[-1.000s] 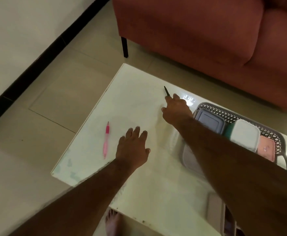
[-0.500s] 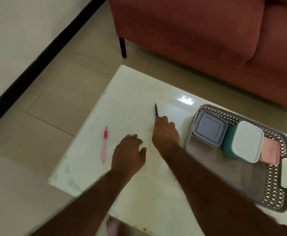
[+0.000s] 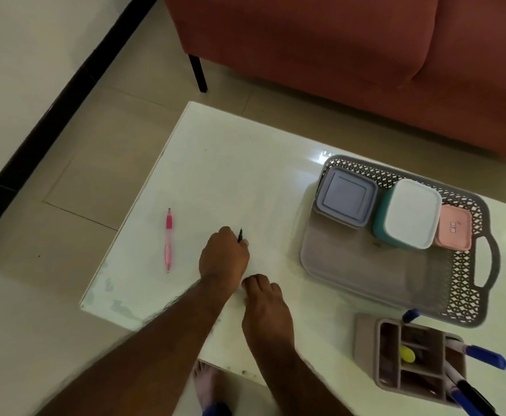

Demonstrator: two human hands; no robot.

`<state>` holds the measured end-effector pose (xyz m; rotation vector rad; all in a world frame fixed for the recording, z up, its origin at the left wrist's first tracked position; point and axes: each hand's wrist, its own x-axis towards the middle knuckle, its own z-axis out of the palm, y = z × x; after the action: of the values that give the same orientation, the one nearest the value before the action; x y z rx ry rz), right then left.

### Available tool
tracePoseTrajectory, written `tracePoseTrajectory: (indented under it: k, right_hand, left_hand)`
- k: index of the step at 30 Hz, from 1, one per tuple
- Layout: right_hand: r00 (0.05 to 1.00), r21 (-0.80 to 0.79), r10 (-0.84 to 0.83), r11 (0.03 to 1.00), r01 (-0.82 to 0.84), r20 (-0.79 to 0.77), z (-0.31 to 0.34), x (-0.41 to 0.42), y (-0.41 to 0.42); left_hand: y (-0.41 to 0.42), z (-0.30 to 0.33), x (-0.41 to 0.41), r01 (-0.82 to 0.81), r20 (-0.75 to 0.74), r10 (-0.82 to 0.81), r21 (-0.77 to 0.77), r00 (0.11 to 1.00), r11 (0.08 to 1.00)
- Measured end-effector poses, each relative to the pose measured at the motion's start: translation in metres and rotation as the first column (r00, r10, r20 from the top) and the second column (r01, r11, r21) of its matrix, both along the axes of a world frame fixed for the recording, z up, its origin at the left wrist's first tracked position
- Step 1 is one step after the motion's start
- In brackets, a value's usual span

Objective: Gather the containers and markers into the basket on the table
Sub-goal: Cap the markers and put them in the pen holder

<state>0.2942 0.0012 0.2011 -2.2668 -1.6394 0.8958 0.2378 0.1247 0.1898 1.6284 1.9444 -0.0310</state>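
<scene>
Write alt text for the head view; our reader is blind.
The left hand holds a black pen over a white table, the right hand beside it. A pink pen lies to its left; a grey basket holds three lidded containers.

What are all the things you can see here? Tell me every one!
Glossy white table: one, centre.
Grey lattice plastic basket: one, on the table's right.
Lidded plastic containers: three in the basket's far end, grey-blue, teal with white lid, pink.
Pink pen: one, lying on the table's left.
Thin black pen: one, in the left hand.
Taupe compartment organiser: one, near right corner.
Blue-capped markers: several, in the organiser.
Rust-red sofa: one, behind the table.
Left hand: grips the black pen.
Right hand: beside it, fingers bent, holding nothing.
</scene>
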Motion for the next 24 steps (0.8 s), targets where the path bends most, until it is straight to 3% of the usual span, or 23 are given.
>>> tracePoseTrajectory:
  k: [6,10,12,16,20,22,24]
  right_hand:
    - [0.922,-0.004,-0.351,0.935,0.355,-0.163,0.031,0.022,-0.005]
    - [0.813,0.061,-0.490,0.844,0.533,-0.315,0.074,0.044,0.004]
    - [0.768,0.098,-0.499,0.811,0.577,-0.401,0.098,0.059,0.006]
    - [0.664,0.134,-0.462,0.754,0.643,-0.588,0.136,0.091,0.004]
    - [0.574,0.103,-0.390,0.758,0.644,-0.720,0.159,0.122,-0.006]
    - [0.579,0.121,-0.356,0.770,0.627,-0.733,0.169,0.141,-0.015]
    - [0.654,0.167,-0.331,0.799,0.578,-0.680,0.177,0.160,-0.023]
  left_hand:
    - [-0.008,0.023,0.005,0.065,0.049,-0.068,0.068,0.996,0.996]
    - [-0.016,0.058,0.008,0.011,0.395,-0.047,0.092,0.918,0.996]
    - [-0.024,0.076,0.012,0.022,0.514,-0.076,0.110,0.854,0.994]
    - [-0.041,0.112,0.022,0.066,0.590,-0.167,0.189,0.790,0.980]
    - [-0.056,0.150,0.035,0.087,0.723,-0.177,0.161,0.668,0.983]
    - [-0.064,0.165,0.042,0.162,0.721,-0.251,0.192,0.646,0.968]
    - [-0.070,0.174,0.048,0.246,0.666,-0.352,0.252,0.658,0.936]
